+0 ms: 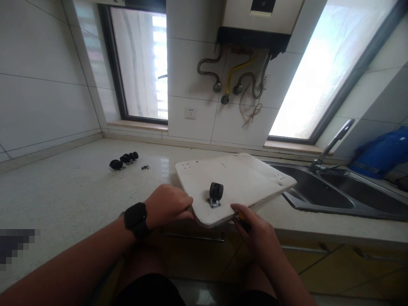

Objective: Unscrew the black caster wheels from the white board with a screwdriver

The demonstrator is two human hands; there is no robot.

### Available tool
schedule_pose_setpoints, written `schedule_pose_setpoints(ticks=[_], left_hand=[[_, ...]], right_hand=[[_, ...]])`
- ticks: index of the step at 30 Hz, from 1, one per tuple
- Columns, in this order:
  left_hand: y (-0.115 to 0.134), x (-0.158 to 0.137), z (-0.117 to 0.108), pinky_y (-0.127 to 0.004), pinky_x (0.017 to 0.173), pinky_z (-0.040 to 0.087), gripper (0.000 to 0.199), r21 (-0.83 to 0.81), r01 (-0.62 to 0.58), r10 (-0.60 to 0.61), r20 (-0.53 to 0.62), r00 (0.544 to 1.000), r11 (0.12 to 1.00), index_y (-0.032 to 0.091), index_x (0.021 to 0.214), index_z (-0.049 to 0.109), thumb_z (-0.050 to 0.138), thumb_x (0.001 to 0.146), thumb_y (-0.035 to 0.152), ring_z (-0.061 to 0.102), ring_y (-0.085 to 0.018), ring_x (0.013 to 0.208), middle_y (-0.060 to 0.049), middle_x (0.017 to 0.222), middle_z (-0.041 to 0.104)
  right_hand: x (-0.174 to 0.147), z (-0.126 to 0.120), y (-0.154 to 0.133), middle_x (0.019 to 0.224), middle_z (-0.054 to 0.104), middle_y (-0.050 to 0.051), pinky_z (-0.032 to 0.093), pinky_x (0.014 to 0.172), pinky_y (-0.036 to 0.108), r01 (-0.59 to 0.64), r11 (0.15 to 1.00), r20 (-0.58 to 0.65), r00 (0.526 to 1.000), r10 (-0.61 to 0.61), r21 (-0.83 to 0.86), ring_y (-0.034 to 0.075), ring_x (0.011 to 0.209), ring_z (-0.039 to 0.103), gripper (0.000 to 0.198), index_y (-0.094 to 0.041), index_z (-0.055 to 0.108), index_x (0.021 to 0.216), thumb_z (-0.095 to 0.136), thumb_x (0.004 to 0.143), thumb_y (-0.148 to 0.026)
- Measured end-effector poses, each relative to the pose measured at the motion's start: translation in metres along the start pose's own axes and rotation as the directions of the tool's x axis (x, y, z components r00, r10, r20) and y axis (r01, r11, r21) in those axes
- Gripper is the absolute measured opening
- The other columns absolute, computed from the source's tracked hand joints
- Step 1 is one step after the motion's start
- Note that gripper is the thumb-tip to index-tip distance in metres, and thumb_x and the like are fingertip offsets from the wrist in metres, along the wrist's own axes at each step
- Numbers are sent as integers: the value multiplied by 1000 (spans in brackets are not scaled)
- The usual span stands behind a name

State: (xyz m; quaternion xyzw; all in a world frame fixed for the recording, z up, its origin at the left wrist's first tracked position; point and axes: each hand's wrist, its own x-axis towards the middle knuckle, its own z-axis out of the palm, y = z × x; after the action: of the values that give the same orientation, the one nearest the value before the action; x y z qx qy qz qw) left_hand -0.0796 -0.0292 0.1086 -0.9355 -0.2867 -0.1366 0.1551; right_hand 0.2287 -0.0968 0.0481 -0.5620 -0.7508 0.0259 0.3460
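Observation:
A white board (229, 178) with rounded corners and small holes near its corners lies on the counter, its near corner jutting over the front edge. On that corner stands a black caster wheel (216, 192) on a metal plate, wheel upward. My left hand (168, 206), wearing a black watch, is closed on the board's left edge. At the near right edge, my right hand (253, 223) is closed, fingers touching the board. A tool with a yellow and black handle (244, 220) is in it, mostly hidden by the fingers and board.
Several black casters (124, 160) lie on the counter (76, 195) at the left, beside a small pile of screws (145, 167). At the right is a double sink (328, 191) with a faucet (331, 144). Hoses hang below a water heater (259, 25) on the wall.

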Motion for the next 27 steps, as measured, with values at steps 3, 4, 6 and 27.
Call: schedule_pose_setpoints(ticks=[3, 4, 6, 27], left_hand=[[-2, -2, 7, -30, 53, 25, 51, 12, -35, 36, -64, 997, 999, 18, 76, 61, 52, 102, 61, 60, -18, 59, -2, 70, 69], [-3, -3, 9, -30, 53, 25, 51, 9, -42, 43, -79, 996, 999, 18, 76, 60, 51, 103, 61, 60, -18, 59, -2, 70, 69], [-3, -4, 10, -30, 54, 27, 50, -10, -46, 45, -101, 994, 999, 18, 76, 60, 52, 103, 60, 59, -18, 61, -2, 71, 68], [19, 9, -10, -60, 121, 36, 74, -526, 42, -88, -63, 994, 849, 20, 149, 52, 72, 91, 61, 44, -34, 147, -18, 159, 50]], right_hand=[[0, -1, -2, 125, 76, 8, 59, 88, 39, -28, 1000, 5, 1000, 28, 9, 27, 109, 75, 32, -30, 65, 128, 54, 98, -27], [1, -3, -2, 124, 76, 8, 58, 89, 39, -42, 999, 20, 999, 42, 27, 27, 109, 75, 32, -30, 65, 128, 55, 98, -27], [1, -7, -3, 120, 77, 7, 58, 89, 39, -74, 994, 68, 995, 69, 79, 26, 106, 75, 34, -30, 64, 129, 55, 97, -27], [4, -80, -46, 95, 62, 1, 56, 56, 29, -40, 345, -104, 916, 387, 938, 17, 70, 66, 41, -34, 64, 114, 77, 77, -21]])
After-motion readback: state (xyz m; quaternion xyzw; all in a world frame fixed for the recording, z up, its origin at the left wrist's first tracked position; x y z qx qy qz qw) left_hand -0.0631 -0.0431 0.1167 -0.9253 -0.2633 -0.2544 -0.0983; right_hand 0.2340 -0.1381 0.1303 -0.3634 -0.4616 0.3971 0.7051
